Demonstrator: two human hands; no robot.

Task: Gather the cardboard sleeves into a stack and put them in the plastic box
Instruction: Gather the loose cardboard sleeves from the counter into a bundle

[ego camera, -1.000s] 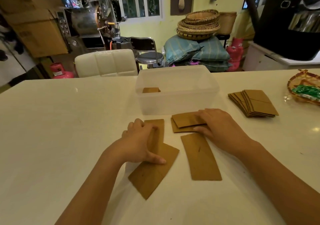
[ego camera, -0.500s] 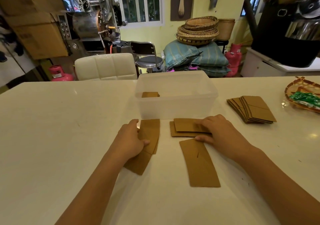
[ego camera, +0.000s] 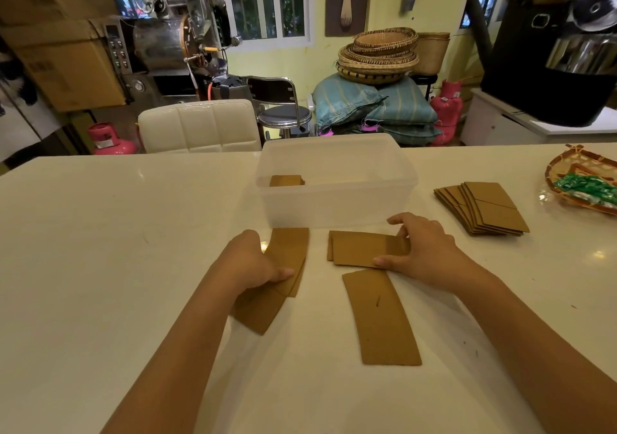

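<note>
Flat brown cardboard sleeves lie on the white table before a translucent plastic box (ego camera: 337,206). My left hand (ego camera: 250,263) grips a small overlapped pile of sleeves (ego camera: 288,250) just left of centre. My right hand (ego camera: 420,253) pinches a two-sleeve pile (ego camera: 357,250) lying crosswise in front of the box. One single sleeve (ego camera: 380,320) lies loose below that pile, untouched. A few sleeves (ego camera: 285,180) rest inside the box at its left end. A fanned stack of sleeves (ego camera: 487,211) sits to the right of the box.
A woven tray (ego camera: 567,173) with green packets sits at the table's right edge. A white chair (ego camera: 200,126) and a metal stool stand behind the table's far edge. Bare tabletop stretches to the left and in the foreground.
My left hand slid its sleeves together and up toward the box, closing on them. My right hand shifted from pressing flat on the crosswise pile to pinching its right end.
</note>
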